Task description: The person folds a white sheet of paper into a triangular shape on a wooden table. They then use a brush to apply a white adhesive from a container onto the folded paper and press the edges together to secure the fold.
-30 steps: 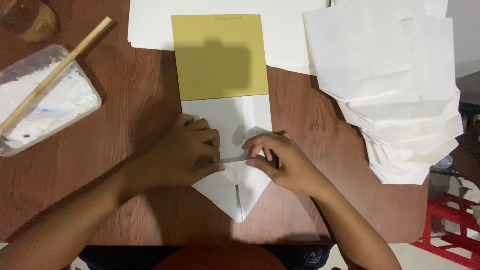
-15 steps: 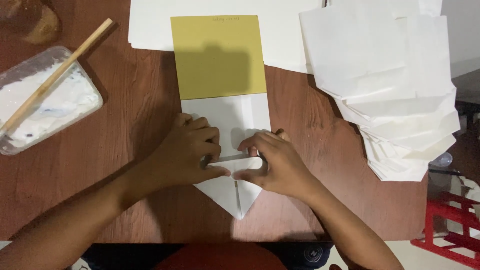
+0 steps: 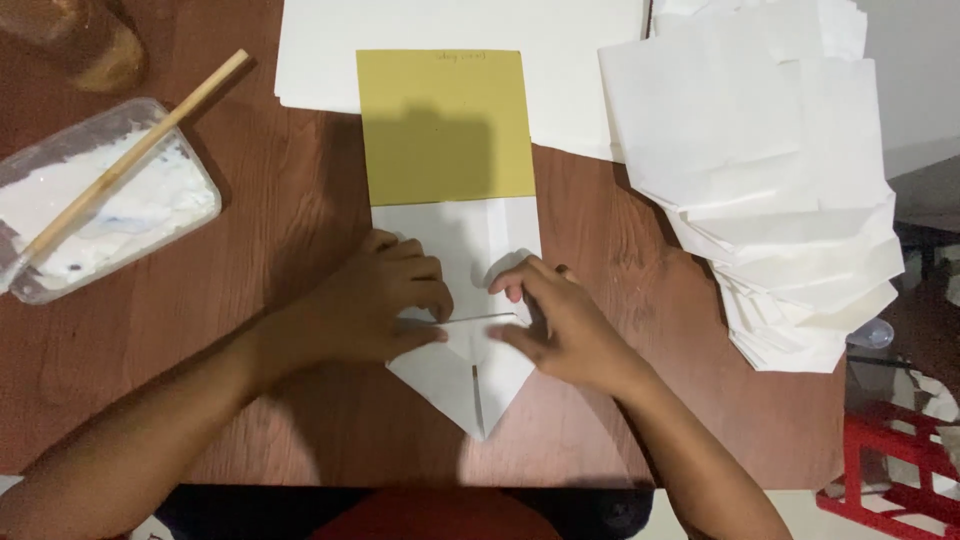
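A reddish-brown wooden desk (image 3: pixel 250 300) is seen from above. At far left a clear plastic tub (image 3: pixel 100 205) of white paste is set, with a wooden stick (image 3: pixel 130 160) laid slantwise across it, one end in the paste. A brownish object (image 3: pixel 85 40) is cut off at the top left corner; what it is cannot be told.

In the middle a white folded paper (image 3: pixel 455 375) is laid on the desk, its lower end folded to a point toward the person, with a seam down the middle. Its upper part is overlapped by a yellow sheet (image 3: pixel 445 125). Large white sheets (image 3: pixel 460 40) are spread under the yellow one along the far edge.

The left hand (image 3: pixel 375 300) is pressed flat on the left side of the folded paper, fingers bent, tips at a horizontal crease. The right hand (image 3: pixel 560 325) is pressed on the right side, fingers spread narrow, tips at the same crease, just beside the left hand. Nothing is gripped; the paper is held down.

At right a fanned stack of white folded papers (image 3: pixel 780 200) is piled near the desk edge. A red crate (image 3: pixel 890 460) is seen on the floor at bottom right.
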